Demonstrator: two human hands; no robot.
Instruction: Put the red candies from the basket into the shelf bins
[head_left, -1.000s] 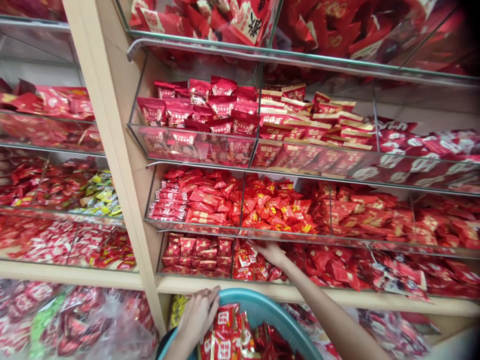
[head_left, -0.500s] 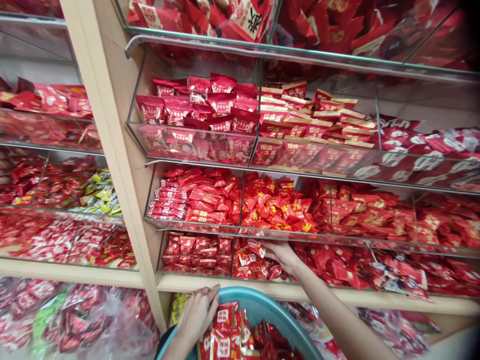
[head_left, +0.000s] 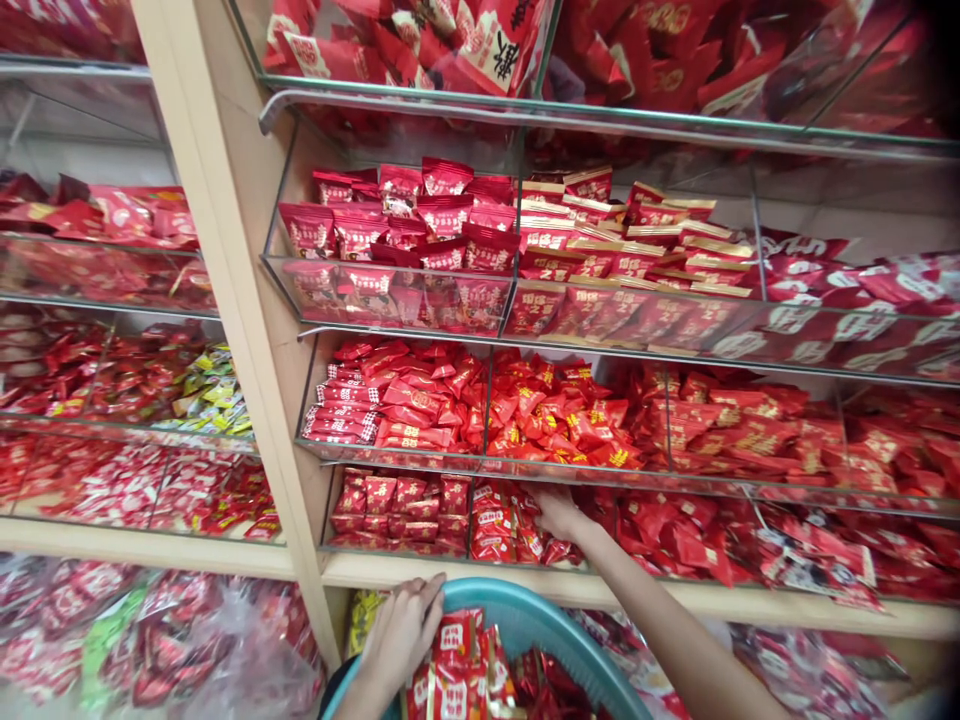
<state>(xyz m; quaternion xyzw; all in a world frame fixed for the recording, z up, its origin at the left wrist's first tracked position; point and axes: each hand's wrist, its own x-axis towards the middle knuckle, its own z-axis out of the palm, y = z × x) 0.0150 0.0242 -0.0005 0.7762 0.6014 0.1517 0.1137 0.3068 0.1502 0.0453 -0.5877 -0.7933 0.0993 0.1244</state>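
My left hand [head_left: 403, 628] is closed over the near-left rim of a teal plastic basket [head_left: 517, 592]. Inside the basket lie red-and-gold snack packets [head_left: 459, 640] and darker red wrapped pieces [head_left: 551, 680]. My right hand [head_left: 559, 513] reaches into the lowest shelf bin, among small red candy packets [head_left: 493, 522] with white lettering. Its fingertips are hidden in shadow and behind packets, so whether they grip one cannot be made out. Left of that bin, past a clear divider, dark red packets with gold print [head_left: 396, 505] stand in neat rows.
Clear-fronted shelves [head_left: 675, 355] of red packets rise above my right hand, their edges close over my wrist. A wooden upright [head_left: 232, 260] separates another shelf unit on the left. Bagged candy [head_left: 217, 640] lies low at the left. A wooden ledge [head_left: 750, 600] runs below the bins.
My right hand has moved slightly deeper into the bin, and its fingers are less visible. Packets before it have shifted. My left hand stays on the basket rim; the view has shifted slightly.
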